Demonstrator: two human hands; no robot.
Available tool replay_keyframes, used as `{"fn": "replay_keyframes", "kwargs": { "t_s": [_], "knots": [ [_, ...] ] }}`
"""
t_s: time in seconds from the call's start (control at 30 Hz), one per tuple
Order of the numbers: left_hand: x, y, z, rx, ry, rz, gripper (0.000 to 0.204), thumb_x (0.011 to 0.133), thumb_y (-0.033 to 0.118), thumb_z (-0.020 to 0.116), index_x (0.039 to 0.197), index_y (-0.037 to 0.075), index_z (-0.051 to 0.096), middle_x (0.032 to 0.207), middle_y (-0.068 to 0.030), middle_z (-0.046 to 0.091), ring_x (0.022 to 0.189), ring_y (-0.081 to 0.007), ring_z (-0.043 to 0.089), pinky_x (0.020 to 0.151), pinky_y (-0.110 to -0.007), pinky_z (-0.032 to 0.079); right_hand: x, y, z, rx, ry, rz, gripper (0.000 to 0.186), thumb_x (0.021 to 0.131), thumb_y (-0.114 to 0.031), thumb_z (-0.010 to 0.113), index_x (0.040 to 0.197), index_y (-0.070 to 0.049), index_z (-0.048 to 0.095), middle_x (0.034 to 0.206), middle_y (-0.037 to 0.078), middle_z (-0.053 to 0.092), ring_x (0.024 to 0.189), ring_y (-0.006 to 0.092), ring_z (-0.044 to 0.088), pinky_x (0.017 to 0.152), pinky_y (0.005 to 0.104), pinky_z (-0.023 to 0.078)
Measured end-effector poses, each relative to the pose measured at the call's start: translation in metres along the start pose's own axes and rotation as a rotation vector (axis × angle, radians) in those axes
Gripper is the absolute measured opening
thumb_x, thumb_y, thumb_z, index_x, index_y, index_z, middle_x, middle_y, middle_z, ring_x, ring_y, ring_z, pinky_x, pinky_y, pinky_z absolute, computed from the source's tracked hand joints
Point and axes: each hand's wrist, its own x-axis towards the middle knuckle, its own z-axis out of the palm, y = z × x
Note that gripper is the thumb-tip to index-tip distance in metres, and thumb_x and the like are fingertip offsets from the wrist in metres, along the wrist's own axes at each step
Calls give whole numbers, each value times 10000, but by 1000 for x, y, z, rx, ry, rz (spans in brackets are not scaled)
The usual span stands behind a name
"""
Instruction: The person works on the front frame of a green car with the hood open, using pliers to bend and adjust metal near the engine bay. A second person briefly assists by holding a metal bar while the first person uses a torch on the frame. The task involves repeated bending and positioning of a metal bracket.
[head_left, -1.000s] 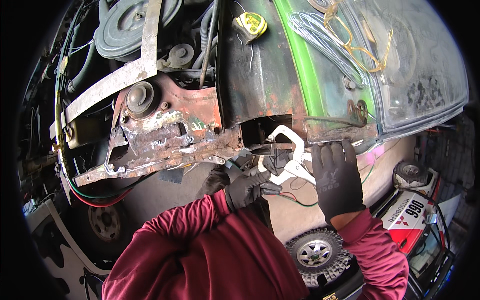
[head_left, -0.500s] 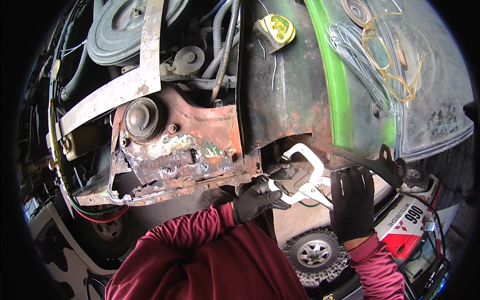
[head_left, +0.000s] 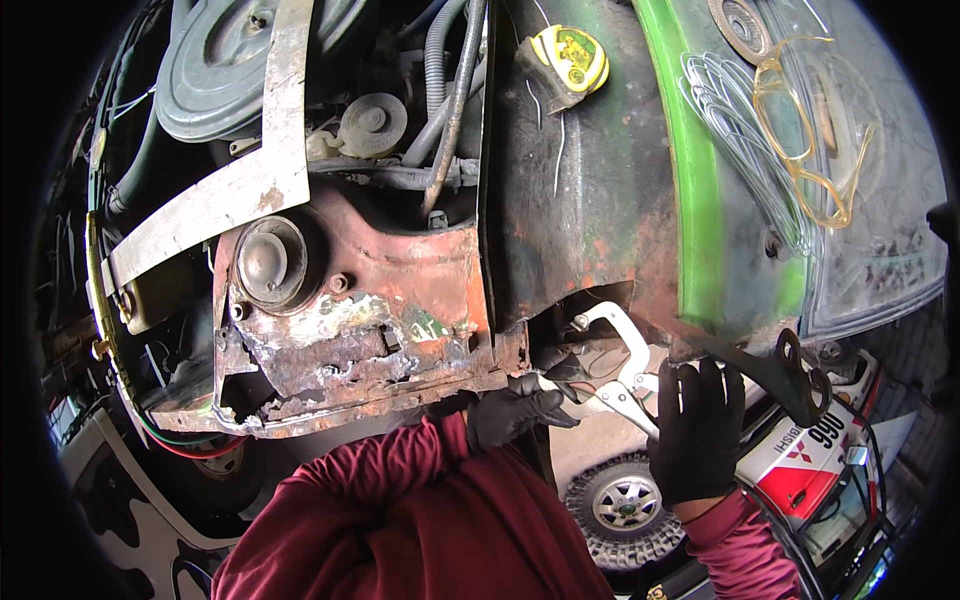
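Observation:
A white-metal locking C-clamp (head_left: 632,350) hangs below the ragged front edge of the dark fender (head_left: 590,200), its curved upper jaw inside the cut-out. My right hand (head_left: 698,430), black-gloved, is over the clamp's handle end, with its fingers reaching up towards the fender's lower edge; its palm hides the grip. My left hand (head_left: 515,412), also black-gloved, has its fingers bent beside the clamp's lower jaw, under the corner of the rusty, torn front panel (head_left: 330,350). What the left fingers hold is hidden.
A yellow tape measure (head_left: 570,62) lies on the fender. Coiled wire (head_left: 745,150), yellow-framed glasses (head_left: 805,130) and a grinding disc (head_left: 741,28) rest further right. A dark bracket (head_left: 765,370) juts out near my right hand. A cut sheet-metal strip (head_left: 220,205) spans the engine bay.
The view has shifted, so the fender and the things on it sit further right. My right hand has moved slightly left relative to the fender edge and bracket; the clamp remains between both hands.

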Motion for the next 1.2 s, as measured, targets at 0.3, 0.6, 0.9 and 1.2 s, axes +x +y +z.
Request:
{"fn": "replay_keyframes", "kwargs": {
  "t_s": [0.3,0.6,0.9,1.2],
  "knots": [
    [0,-8,1,-119,51,-35,372,1186,351,585,1366,52,716,865,-25,778,791,-57,694,603,-209,350,12,-5,-3,-57,-95,34,769,716,-163,846,1424,30,617,1393,249,608,1395,459,553,1230,665,359],
    [1,-13,-11,-102,51,-136,442,1198,409,543,1400,59,721,780,35,681,621,-1,356,565,-213,289,19,-17,-11,-178,-200,24,488,1013,-154,622,1485,-27,619,1504,248,597,1454,439,545,1141,620,464],
    [2,-5,8,-136,72,34,514,1202,384,537,844,44,681,727,6,570,922,-126,736,655,-270,433,11,-8,10,-109,-122,-14,863,744,-158,843,1542,-12,548,1432,270,604,1398,453,551,1242,666,345],
    [-8,-5,12,-232,-85,44,307,1176,227,593,1364,-1,675,1107,-81,665,1160,-269,775,1031,-389,583,-2,0,-18,-82,-53,-10,785,764,-140,820,1501,-18,581,1316,173,643,1384,409,571,1246,642,356]
  ]
}}
